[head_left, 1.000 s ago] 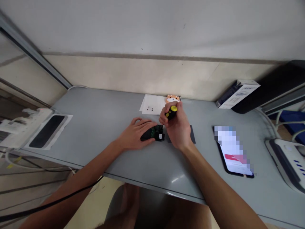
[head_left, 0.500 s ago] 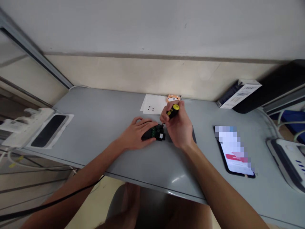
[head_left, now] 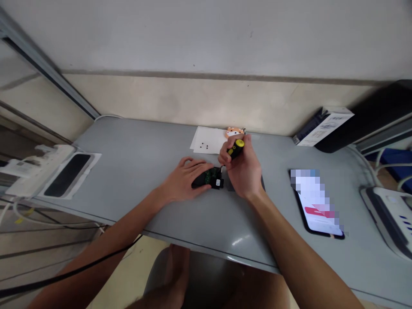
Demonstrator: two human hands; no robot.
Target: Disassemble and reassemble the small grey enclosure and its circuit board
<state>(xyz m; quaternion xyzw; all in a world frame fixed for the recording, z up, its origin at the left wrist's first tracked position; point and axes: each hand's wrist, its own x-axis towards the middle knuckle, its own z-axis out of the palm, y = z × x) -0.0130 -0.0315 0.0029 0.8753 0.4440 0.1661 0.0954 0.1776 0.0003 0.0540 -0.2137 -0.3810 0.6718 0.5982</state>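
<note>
While our left hand [head_left: 185, 182] lies over the small black device [head_left: 208, 178] near the middle of the grey table [head_left: 128, 163], its fingers curve loosely across the device's left part and pin it down. The green circuit board on the device's right end stays uncovered. Our right hand [head_left: 244, 171] sits just to the right of the device, closed in a fist-like grip around a screwdriver [head_left: 236, 148] with a yellow and black handle. The handle tilts up and away from the device, and the tip points down at its right end; we cannot tell whether the tip touches. Behind the device lies a white sheet of paper [head_left: 206, 140] with a few small dark specks on it, and an orange animal figure [head_left: 234, 131] sits at that sheet's right edge. Well to the right of the device a phone [head_left: 317, 206] lies face up with its screen lit. Farther right and behind it stands a white and dark box [head_left: 323, 124].
</note>
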